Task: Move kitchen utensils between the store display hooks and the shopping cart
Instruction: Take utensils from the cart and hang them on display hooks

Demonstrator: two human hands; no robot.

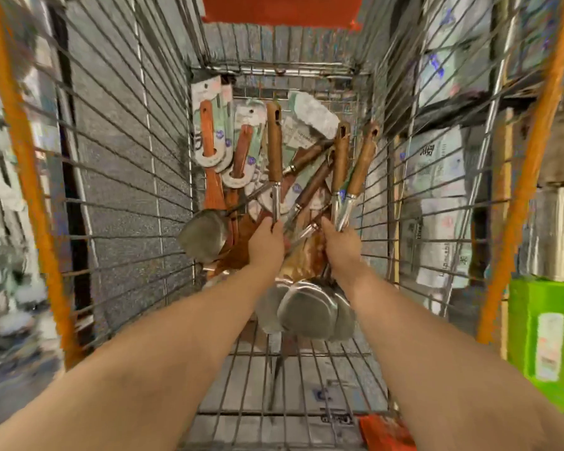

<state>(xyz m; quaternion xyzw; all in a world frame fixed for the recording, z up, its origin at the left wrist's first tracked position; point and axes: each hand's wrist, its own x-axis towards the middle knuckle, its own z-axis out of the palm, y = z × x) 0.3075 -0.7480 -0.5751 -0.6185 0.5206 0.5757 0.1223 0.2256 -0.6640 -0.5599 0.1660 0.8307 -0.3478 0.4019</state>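
Note:
Both my arms reach down into a wire shopping cart (306,359) holding many kitchen utensils. My left hand (267,244) grips the metal shaft of one wooden-handled utensil (274,148) whose handle points up and away. My right hand (341,244) grips the metal shafts of two wooden-handled utensils (350,164), side by side, handles pointing away. Steel ladle bowls (306,309) lie below my wrists. A steel ladle (205,236) rests at the left. Wooden spatulas on white cards (209,131) lie at the cart's far end.
The cart's wire side walls rise close on both sides, with orange frame bars (30,177) outside them. Shelves with packaged goods (443,177) stand to the right, and a green box (544,340) sits at the right edge. The cart's near floor shows bare wire.

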